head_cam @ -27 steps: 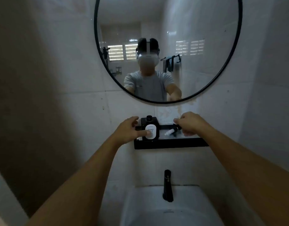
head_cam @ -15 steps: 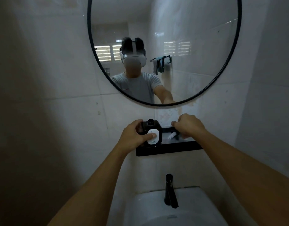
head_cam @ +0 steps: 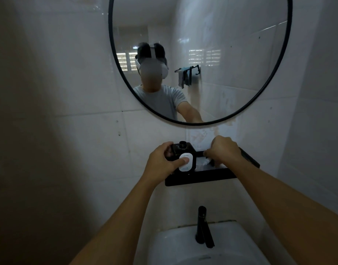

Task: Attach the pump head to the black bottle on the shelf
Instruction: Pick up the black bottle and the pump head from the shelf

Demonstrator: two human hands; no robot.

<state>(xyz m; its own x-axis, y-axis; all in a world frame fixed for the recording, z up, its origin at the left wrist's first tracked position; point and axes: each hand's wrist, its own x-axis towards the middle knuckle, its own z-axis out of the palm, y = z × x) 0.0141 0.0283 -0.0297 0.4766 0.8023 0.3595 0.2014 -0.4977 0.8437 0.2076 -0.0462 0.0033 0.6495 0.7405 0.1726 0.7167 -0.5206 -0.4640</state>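
- Hands working together at the black shelf, just below the centre of the frame.
- Left hand wrapping around the black bottle, fingers curled over its far left side, thumb pressing flat on the white oval label at the front.
- Bottle standing upright at the left end of the shelf, its threaded neck showing open and bare at the top.
- Right hand hovering knuckles-up over the middle of the shelf, just right of the bottle, fingers curled down and closing around something pale.
- Pump head lying on the shelf under that hand, showing only as a blurred whitish shape with a darker part beside it; hard telling whether already gripped or merely touched.
- Shelf hanging on the white tiled wall, its right end running back behind the right wrist.
- Round black-framed mirror filling the upper centre and upper right of the frame, reflecting a person in a grey T-shirt wearing a white headset, one arm reaching forward.
- Reflected also: a dark towel rack with cloths, and bright louvred windows.
- Black faucet standing at the lower centre, behind the white sink occupying the bottom of the frame.
- Both bare forearms stretching in from the bottom corners toward the shelf.
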